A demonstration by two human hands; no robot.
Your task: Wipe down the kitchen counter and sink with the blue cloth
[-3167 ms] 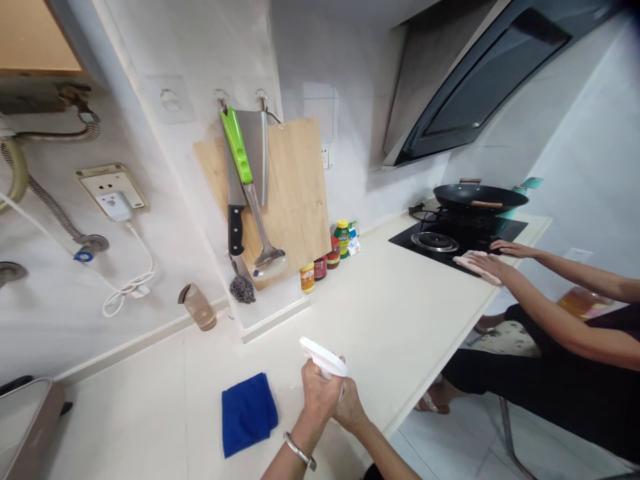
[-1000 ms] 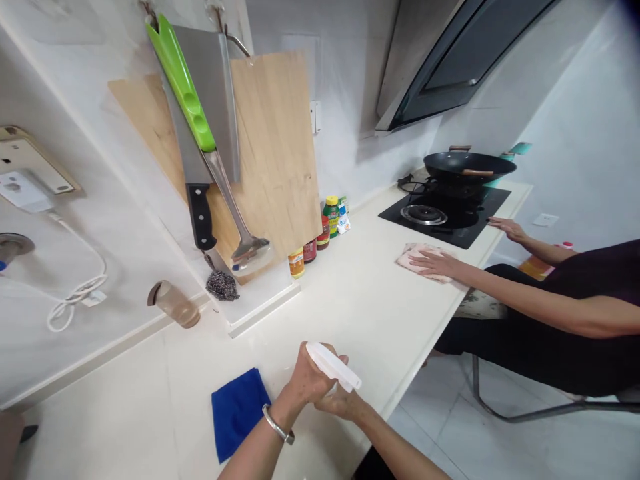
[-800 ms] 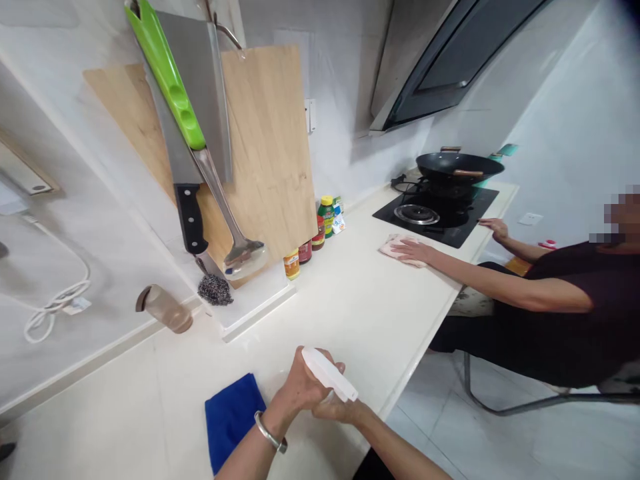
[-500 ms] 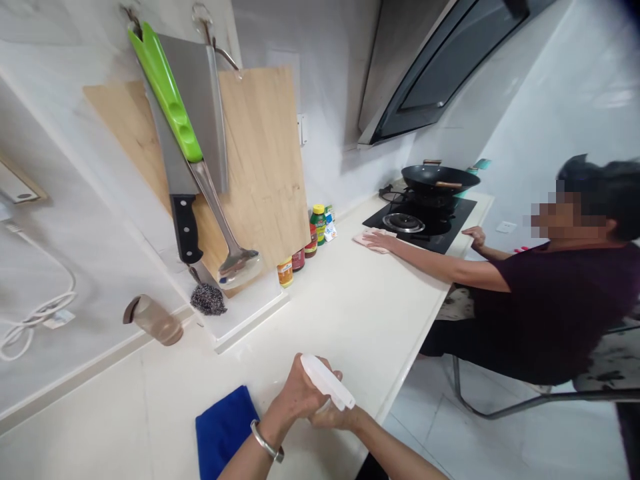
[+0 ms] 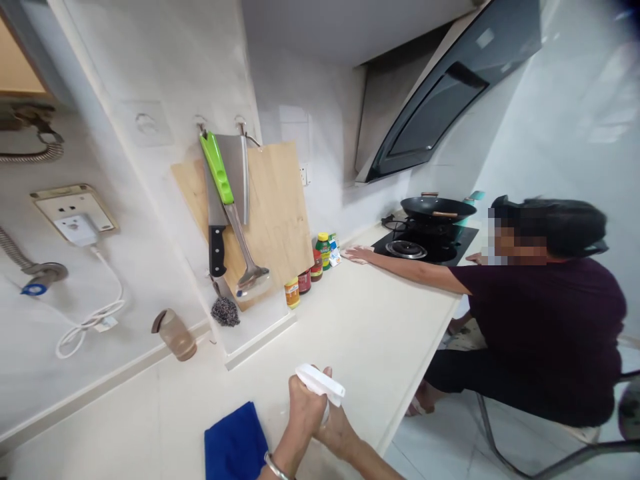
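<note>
A white spray bottle (image 5: 320, 383) is held over the counter; its trigger head shows, while most of its body is hidden by the hands. My left hand (image 5: 304, 408), with a silver bangle at the wrist, is closed round it below the head. From the other side my right hand (image 5: 336, 427) also wraps the bottle, its thumb up beside the head. A folded blue cloth (image 5: 235, 440) lies on the counter (image 5: 350, 333) just left of my left forearm.
A seated person (image 5: 535, 320) reaches across the counter with a hand on a pale cloth (image 5: 356, 255), near the cooktop (image 5: 425, 247) and wok (image 5: 433, 208). Several jars (image 5: 304, 281) line the wall. A cleaver and ladle (image 5: 240, 240) hang beside a cutting board (image 5: 280, 207). A brownish cup (image 5: 176, 335) stands left.
My view has tilted up and shifted left. Both hands keep hold of the spray bottle. The seated person has leaned forward and slid the pale cloth toward the wall and jars.
</note>
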